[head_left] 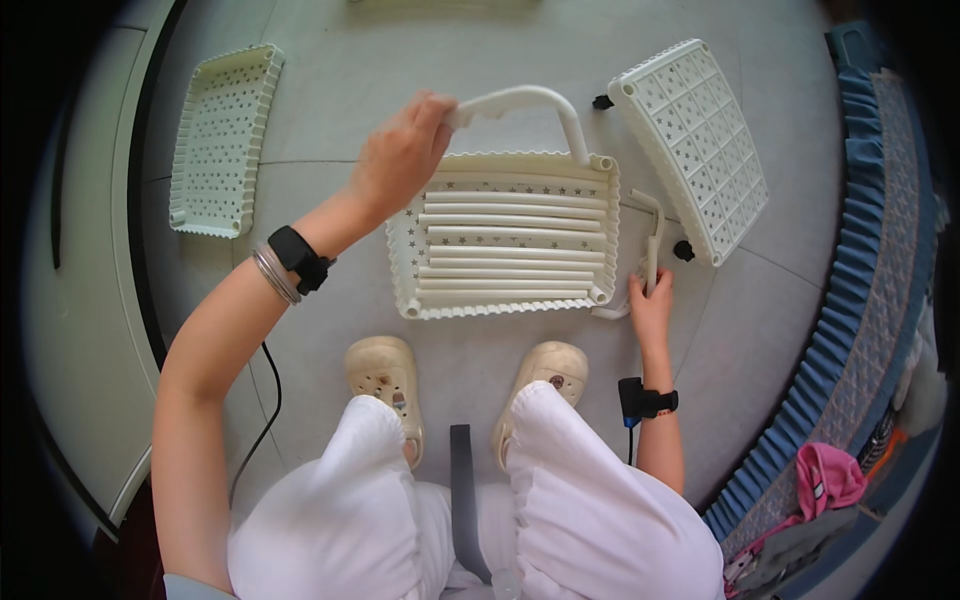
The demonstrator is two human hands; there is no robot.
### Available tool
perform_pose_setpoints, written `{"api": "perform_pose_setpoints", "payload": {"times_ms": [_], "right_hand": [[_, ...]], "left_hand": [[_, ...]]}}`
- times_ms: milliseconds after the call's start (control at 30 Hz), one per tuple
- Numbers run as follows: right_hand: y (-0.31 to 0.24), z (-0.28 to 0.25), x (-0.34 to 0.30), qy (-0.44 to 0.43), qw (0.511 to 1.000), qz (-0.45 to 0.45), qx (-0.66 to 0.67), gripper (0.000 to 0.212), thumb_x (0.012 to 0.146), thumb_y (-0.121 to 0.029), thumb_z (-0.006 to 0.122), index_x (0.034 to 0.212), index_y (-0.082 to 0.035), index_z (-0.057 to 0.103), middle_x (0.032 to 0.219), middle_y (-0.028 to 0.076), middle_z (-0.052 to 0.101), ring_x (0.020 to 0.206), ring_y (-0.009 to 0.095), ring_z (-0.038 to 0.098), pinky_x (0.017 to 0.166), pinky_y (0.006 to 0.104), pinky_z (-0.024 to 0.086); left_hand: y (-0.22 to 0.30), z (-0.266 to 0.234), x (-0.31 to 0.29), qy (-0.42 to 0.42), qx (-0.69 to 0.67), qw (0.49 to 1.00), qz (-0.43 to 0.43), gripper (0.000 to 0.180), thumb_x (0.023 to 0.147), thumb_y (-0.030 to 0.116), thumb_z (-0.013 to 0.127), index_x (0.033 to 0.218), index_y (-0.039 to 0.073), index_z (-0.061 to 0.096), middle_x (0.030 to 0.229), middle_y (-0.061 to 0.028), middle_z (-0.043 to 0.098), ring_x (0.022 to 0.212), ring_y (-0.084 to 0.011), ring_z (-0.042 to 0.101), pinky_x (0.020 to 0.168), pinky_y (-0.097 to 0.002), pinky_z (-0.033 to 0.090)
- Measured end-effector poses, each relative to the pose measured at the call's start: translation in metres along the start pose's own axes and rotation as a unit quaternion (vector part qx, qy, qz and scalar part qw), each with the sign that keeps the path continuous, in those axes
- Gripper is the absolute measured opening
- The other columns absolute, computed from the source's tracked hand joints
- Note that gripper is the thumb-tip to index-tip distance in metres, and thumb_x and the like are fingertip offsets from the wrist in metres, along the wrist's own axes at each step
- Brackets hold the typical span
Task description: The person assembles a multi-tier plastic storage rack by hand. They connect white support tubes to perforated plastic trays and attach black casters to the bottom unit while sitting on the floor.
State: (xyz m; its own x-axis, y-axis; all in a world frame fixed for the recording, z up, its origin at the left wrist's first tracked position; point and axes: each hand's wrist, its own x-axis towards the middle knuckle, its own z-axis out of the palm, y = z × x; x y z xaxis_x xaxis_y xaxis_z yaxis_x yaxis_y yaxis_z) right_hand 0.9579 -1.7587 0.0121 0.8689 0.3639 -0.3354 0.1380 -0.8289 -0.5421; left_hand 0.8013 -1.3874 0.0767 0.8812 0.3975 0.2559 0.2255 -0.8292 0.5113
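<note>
My left hand point(403, 155) is closed round one end of a white curved handle point(525, 95). The handle arches above the far side of a white plastic basket tray point(402, 270), its other end by the tray's far right corner. Several white tubes point(515, 233) lie side by side in this tray, over its star-shaped holes. Right of the tray, my right hand point(653, 305) has its fingers closed on a second white bent handle piece point(652, 255) low by the floor; part of it is hidden by the fingers.
Another white tray point(740, 150) with black casters point(684, 250) leans at the far right. A third white tray point(215, 145) lies at the far left, near a white cabinet point(85, 300). A blue ruffled fabric edge point(800, 385) runs along the right. A black cable point(262, 420) hangs at left.
</note>
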Motion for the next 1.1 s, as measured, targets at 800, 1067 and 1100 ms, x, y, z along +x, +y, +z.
{"api": "perform_pose_setpoints", "payload": {"times_ms": [800, 1067, 1100], "right_hand": [[-0.026, -0.01, -0.011, 0.079, 0.994, -0.047, -0.06, 0.032, 0.084, -0.015, 0.06, 0.106, 0.003, 0.046, 0.107, 0.017, 0.049, 0.093, 0.027, 0.053, 0.078, 0.0352, 0.044], [-0.096, -0.054, -0.023, 0.165, 0.979, -0.04, 0.114, 0.016, 0.089, -0.016, 0.056, 0.096, -0.001, 0.056, 0.089, 0.004, 0.057, 0.075, 0.012, 0.047, 0.068, 0.0275, 0.043], [-0.105, -0.053, -0.025, 0.117, 0.977, -0.052, 0.169, 0.016, 0.089, -0.014, 0.056, 0.098, -0.001, 0.055, 0.087, 0.004, 0.058, 0.075, 0.011, 0.049, 0.069, 0.0264, 0.043]], "left_hand": [[-0.168, -0.08, -0.066, -0.038, 0.26, 0.878, -0.399, 0.025, 0.087, 0.015, 0.054, 0.108, 0.004, 0.047, 0.108, -0.0131, 0.054, 0.1, -0.0341, 0.054, 0.08, -0.0453, 0.047], [-0.028, -0.067, -0.032, 0.041, 0.176, 0.983, -0.04, 0.014, 0.081, 0.005, 0.056, 0.094, 0.005, 0.051, 0.088, -0.0092, 0.052, 0.084, -0.0282, 0.055, 0.068, -0.0387, 0.05], [-0.013, -0.065, -0.034, 0.027, 0.154, 0.988, 0.016, 0.015, 0.078, 0.005, 0.057, 0.092, 0.006, 0.051, 0.085, -0.0085, 0.051, 0.08, -0.0265, 0.054, 0.065, -0.0371, 0.049]]}}
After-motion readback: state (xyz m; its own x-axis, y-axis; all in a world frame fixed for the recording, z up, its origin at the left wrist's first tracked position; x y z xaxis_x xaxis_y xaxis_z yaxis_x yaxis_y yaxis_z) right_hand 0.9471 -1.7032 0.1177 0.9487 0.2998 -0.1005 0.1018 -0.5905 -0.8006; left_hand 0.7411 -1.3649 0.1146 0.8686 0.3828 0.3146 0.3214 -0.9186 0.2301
